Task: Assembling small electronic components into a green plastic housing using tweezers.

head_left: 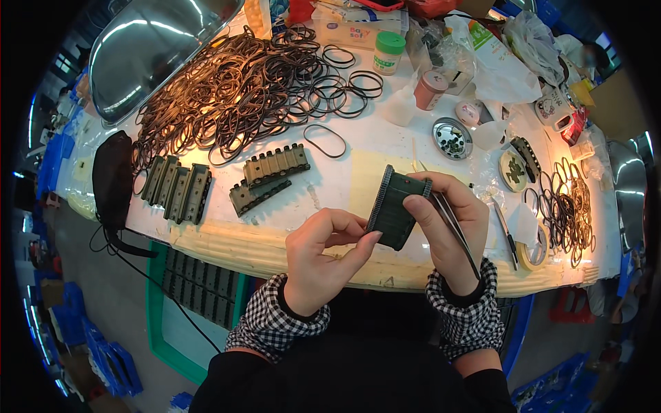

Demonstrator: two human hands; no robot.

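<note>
Over the table's front edge, both my hands hold a dark green rectangular part (394, 215) with ridged, toothed long sides. It is tilted, its broad face toward me. My left hand (318, 256) pinches its lower left edge between thumb and fingers. My right hand (463, 206) grips its right side, the thumb lying on the face. Metal tweezers (455, 228) are also tucked in my right hand, their tips pointing away past the part. To the left lie olive-green ridged strips (277, 165) in a loose pair, and a row of similar strips (177, 189) side by side.
A big heap of dark rubber bands (227, 89) covers the back left; a smaller pile (566, 206) lies right. A green-lidded jar (389, 53), a dish of small dark pieces (452, 138), a pen (506, 237) and a tape roll (533, 255) stand around. Below left is a green crate (157, 310).
</note>
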